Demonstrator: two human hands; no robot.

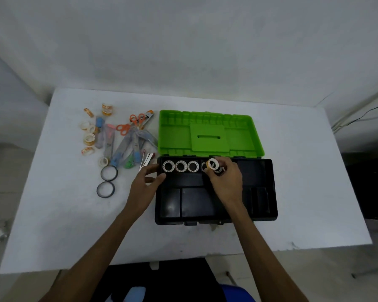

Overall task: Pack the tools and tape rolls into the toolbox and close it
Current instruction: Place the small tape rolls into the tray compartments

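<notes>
The white desk point(292, 214) has bare surface at 3 o'clock of the toolbox point(268, 214) and along the near edge at 6 o'clock. The toolbox sits right of centre, its black tray open toward the viewer and its green lid point(207, 132) laid flat back at 12 o'clock, reaching close to the desk's far edge.

Three white tape rolls point(180, 166) stand side by side in the tray's back-left compartment, with a fourth partly hidden just to their right. The right hand point(226, 180) hovers over that compartment, fingers curled, pinching a yellow-edged tape roll point(212, 164) at its fingertips; it may hold another small roll lower down, though blur hides this. The left hand point(145, 184) rests at 9 o'clock of the toolbox, fingers loosely spread, fingertips touching the tray's left rim and gripping nothing.

At 10 o'clock of the left hand lies a heap of scissors point(127, 127) and packaged tools, ringed at its left by small clear tape rolls point(88, 138). Two black tape rolls point(105, 189) lie flat nearer, at 9 o'clock of the left hand, well apart from it.
</notes>
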